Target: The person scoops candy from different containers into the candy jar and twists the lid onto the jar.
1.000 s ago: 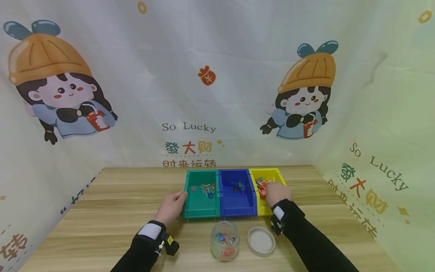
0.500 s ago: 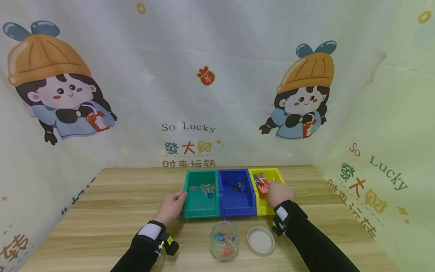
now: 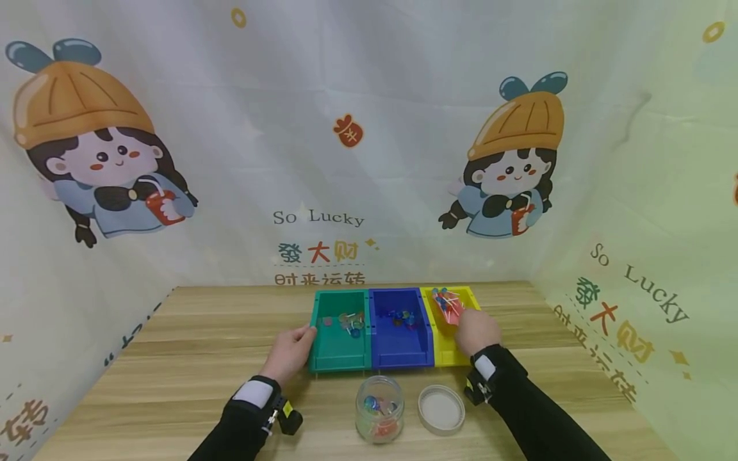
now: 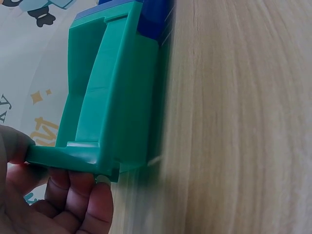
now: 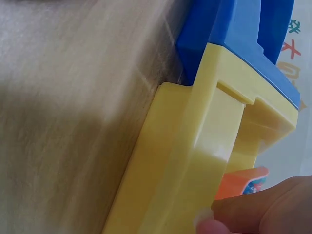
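My left hand (image 3: pixel 288 353) grips the outer left wall of the green bin (image 3: pixel 340 356), thumb on top and fingers beneath the rim in the left wrist view. My right hand (image 3: pixel 478 331) is over the yellow bin (image 3: pixel 450 356) and holds an orange-red scoop (image 5: pixel 233 183). In the scoop lie several small coloured pieces with white sticks (image 3: pixel 445 298), like tiny lollipops. The scoop's handle is mostly hidden by the hand. Between these bins, the blue bin (image 3: pixel 401 353) holds small blue pieces (image 3: pixel 403 316). Clear and coloured pieces (image 3: pixel 353 321) lie in the green bin.
A clear glass jar (image 3: pixel 379 410) with colourful pieces inside stands in front of the bins. Its white round lid (image 3: pixel 441 410) lies to the right, close to my right wrist. The wooden table (image 3: pixel 190 358) meets a printed cloth backdrop (image 3: pixel 403 160) behind and at both sides.
The scoop has come up among the stick pieces in the yellow bin and now carries them. My right hand has shifted slightly right. My left hand keeps its grip on the green bin.
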`<state>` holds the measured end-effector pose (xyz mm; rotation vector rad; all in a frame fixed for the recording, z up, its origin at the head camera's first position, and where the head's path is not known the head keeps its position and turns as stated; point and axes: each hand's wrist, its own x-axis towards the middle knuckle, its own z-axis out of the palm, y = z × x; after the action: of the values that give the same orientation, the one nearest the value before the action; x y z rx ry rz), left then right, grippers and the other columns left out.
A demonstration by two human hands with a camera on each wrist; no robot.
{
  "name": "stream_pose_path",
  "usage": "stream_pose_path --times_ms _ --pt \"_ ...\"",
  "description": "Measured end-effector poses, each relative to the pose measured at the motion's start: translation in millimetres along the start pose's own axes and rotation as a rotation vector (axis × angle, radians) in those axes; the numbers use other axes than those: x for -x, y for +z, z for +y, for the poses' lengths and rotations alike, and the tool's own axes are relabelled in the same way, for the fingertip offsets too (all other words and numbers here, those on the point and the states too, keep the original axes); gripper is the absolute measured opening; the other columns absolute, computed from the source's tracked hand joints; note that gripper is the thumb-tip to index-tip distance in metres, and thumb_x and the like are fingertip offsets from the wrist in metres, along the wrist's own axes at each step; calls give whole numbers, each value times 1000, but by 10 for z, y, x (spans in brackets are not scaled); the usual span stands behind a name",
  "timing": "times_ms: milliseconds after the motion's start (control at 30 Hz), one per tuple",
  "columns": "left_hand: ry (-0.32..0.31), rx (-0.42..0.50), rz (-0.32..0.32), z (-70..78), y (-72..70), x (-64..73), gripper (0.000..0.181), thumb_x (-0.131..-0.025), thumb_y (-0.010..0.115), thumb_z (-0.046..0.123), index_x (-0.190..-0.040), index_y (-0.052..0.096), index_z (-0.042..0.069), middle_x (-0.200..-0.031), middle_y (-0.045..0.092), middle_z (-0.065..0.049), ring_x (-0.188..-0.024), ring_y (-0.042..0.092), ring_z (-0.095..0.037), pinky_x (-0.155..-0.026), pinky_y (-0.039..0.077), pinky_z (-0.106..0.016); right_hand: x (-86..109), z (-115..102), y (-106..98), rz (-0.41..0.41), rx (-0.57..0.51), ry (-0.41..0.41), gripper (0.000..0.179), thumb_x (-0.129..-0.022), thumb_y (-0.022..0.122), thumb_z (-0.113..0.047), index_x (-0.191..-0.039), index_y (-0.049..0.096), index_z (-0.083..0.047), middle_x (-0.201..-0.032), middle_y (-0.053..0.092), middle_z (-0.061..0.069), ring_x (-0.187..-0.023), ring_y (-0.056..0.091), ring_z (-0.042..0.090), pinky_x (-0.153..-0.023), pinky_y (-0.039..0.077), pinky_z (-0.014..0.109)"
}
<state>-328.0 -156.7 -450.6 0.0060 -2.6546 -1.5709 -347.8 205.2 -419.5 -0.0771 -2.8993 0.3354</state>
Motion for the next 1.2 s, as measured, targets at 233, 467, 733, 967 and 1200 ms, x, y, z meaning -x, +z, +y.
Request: stream_pose_path --times_ms 233,467,733,967,1200 --pt "0 -5 1 -10 2 -1 48 -116 47 27 -152 59 -3 -155 60 -26 -143 59 -38 -119 49 -61 -3 55 58 74 -39 -17 15 -89 71 0 -74 70 3 -69 68 12 -61 61 27 -62 57 46" --pt "-8 -9 -2 -13 0 -3 50 -116 48 29 -153 58 -4 -157 57 -26 -150 53 -44 -122 45 -62 54 38 -37 37 -84 19 18 -91 68 -1 -74 69 3 -71 66 13 -64 60 28 -57 51 40" --pt "-29 -4 -1 -16 5 -4 52 -116 47 31 -156 56 -3 -159 56 -26 -152 51 -45 -124 44 -63 81 34 -111 5 -84 33 19 -96 69 -4 -80 71 5 -70 62 10 -62 57 26 -55 40 31" --pt "-33 22 26 -54 7 4 63 -116 49 37 -161 46 -8 -143 65 -33 -132 64 -45 -110 55 -55 111 8 -222 -6 -79 33 20 -100 72 -9 -92 72 9 -73 63 11 -63 58 25 -56 40 29" --pt "-56 82 96 -62 -22 34 66 -113 59 39 -161 47 -5 -103 62 -10 -88 59 -21 -71 46 -29 167 34 -263 8 -91 25 21 -100 74 -12 -96 72 9 -70 60 9 -59 54 22 -53 37 28"
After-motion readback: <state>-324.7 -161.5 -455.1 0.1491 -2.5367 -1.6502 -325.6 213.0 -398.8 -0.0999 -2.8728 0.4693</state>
